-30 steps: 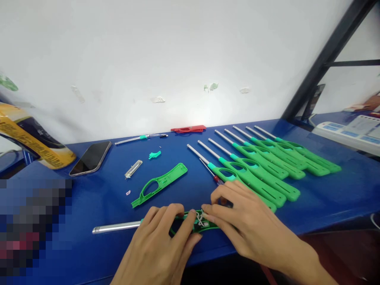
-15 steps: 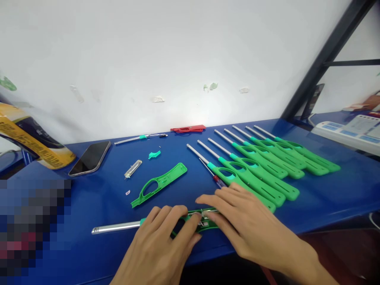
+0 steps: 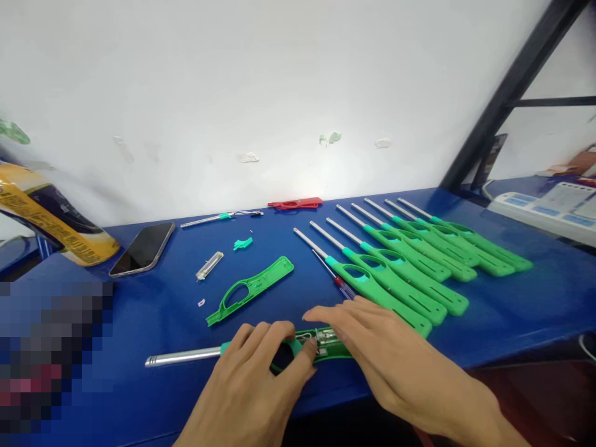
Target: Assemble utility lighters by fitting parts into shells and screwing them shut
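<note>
An opened green gas lighter [image 3: 334, 356] lies across the table's front part, its long metal tube [image 3: 190, 356] pointing left. Wires and a clear fuel tank [image 3: 328, 336] show inside its handle shell. My left hand [image 3: 251, 379] is closed around the trigger end, thumb against the inner parts. My right hand [image 3: 395, 360] grips the rear of the handle, covering its end, with the index finger reaching over the far edge. A loose green half-shell [image 3: 258, 284] lies just beyond, inner side up. A screwdriver [image 3: 341, 282] rests past my right hand.
Several assembled green lighters [image 3: 395, 270] lie in a row at right. Farther back are a red lighter shell [image 3: 295, 203], a loose tube with wires [image 3: 205, 220], a teal trigger [image 3: 243, 243] and another fuel tank [image 3: 210, 266]. A phone [image 3: 143, 248] and yellow bottle [image 3: 60, 217] are left.
My right hand has shifted slightly right, its thumb leaving the inner parts and uncovering more of the fuel tank. My left thumb and index finger have moved a little on the lighter.
</note>
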Demonstrator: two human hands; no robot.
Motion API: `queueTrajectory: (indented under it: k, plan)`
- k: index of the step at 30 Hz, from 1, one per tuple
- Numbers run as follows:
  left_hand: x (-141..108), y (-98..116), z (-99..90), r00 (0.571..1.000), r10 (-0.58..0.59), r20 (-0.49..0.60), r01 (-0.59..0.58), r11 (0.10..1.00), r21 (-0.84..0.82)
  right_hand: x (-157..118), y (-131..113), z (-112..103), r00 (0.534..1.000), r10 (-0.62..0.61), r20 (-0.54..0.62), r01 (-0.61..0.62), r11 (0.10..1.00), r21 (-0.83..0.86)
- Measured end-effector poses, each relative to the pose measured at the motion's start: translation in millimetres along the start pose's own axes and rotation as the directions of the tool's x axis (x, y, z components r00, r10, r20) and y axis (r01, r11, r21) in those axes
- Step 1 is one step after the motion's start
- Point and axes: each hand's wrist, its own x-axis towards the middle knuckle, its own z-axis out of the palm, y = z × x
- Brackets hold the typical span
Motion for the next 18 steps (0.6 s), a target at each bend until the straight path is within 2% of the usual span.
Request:
queueTrajectory:
  k: [6, 14, 18]
  plan:
    - [3.0, 1.1, -2.8, 0.999, -0.041, 0.012, 0.041, 0.998, -0.039, -0.6, -0.4, -0.5, 0.996, 0.078, 0.032, -0.08, 0.995, 0.053]
    - [5.6, 1.0, -4.9, 0.998, -0.046, 0.031, 0.048, 0.996, -0.08, -1.5, 2.1, 2.2, 0.994, 0.091, 0.053, -0.093, 0.994, 0.048]
    - [4.1, 1.0, -3.1, 0.999, -0.049, 0.011, 0.05, 0.996, -0.07, -1.5, 3.1, 2.9, 0.997, 0.068, 0.028, -0.07, 0.996, 0.057]
